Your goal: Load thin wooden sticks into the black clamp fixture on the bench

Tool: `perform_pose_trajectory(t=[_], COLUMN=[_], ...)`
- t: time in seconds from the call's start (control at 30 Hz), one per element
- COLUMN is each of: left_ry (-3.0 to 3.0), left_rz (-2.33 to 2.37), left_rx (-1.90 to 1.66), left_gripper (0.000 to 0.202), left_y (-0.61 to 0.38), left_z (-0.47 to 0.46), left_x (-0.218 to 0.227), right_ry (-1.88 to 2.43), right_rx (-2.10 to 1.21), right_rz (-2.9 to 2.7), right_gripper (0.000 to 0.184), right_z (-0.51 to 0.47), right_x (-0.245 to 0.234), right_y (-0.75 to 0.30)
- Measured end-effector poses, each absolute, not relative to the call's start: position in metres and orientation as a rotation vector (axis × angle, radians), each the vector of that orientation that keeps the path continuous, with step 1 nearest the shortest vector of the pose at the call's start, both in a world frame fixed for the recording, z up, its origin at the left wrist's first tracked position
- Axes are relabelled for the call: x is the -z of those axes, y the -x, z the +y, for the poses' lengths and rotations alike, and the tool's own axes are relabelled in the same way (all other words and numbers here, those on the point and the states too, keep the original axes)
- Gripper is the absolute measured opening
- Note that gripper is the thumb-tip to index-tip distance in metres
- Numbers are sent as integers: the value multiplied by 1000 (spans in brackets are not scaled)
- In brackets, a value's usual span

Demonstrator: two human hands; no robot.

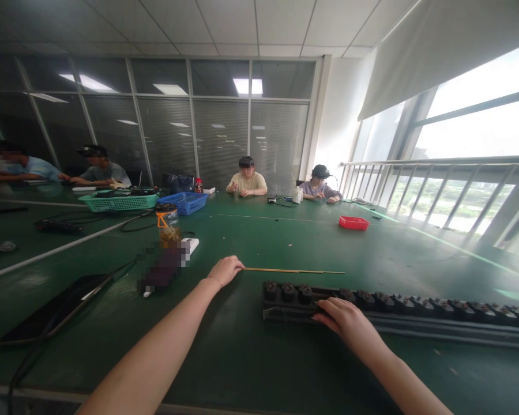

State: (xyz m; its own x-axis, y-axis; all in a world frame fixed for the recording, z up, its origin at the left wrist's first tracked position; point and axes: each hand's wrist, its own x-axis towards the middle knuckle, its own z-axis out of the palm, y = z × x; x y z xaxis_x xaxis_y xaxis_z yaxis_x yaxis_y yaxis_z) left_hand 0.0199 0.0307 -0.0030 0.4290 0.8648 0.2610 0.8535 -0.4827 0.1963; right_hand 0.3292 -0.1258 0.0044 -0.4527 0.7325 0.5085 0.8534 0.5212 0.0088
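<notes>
My left hand [225, 270] is closed in a pinch on the near end of a thin brass-coloured rod [294, 271] that lies flat on the green table [242, 346], pointing right. My right hand [343, 318] rests with curled fingers on a long black rail [415, 311] that carries a row of several small dark round parts. The rail runs from the table's middle off to the right edge of view. The rod lies just beyond the rail, roughly parallel to it.
A dark tablet [56, 311] lies at the left, a jar [168, 225] and a blurred object [164, 268] beyond my left arm. Green [119, 202], blue [185, 203] and red [353, 222] baskets stand farther back. Several other people sit along the far edge and the left.
</notes>
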Motion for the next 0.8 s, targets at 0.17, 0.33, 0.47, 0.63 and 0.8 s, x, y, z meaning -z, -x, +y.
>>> perform_pose_trajectory(t=[0.17, 0.33, 0.47, 0.63, 0.8], left_ry=[-2611, -2560, -2560, -2552, -2501], left_rz=[1599, 1586, 1570, 1572, 1577], left_rx=[-510, -503, -486, -466, -438], left_gripper=[21, 18, 18, 19, 16], left_y=[-20, -20, -19, -18, -19], left_z=[26, 25, 24, 24, 30], left_x=[4, 4, 2, 1, 4], right_ry=[1422, 1647, 1804, 1832, 1854], right_rx=[308, 227, 185, 221, 306], right_rz=[-2354, -2321, -2270, -2226, -2174], right_gripper=[32, 30, 24, 23, 23], right_z=[-137, -144, -144, -134, -125], right_x=[-8, -14, -11, -6, -52], right_y=[-393, -470, -524, -573, -506])
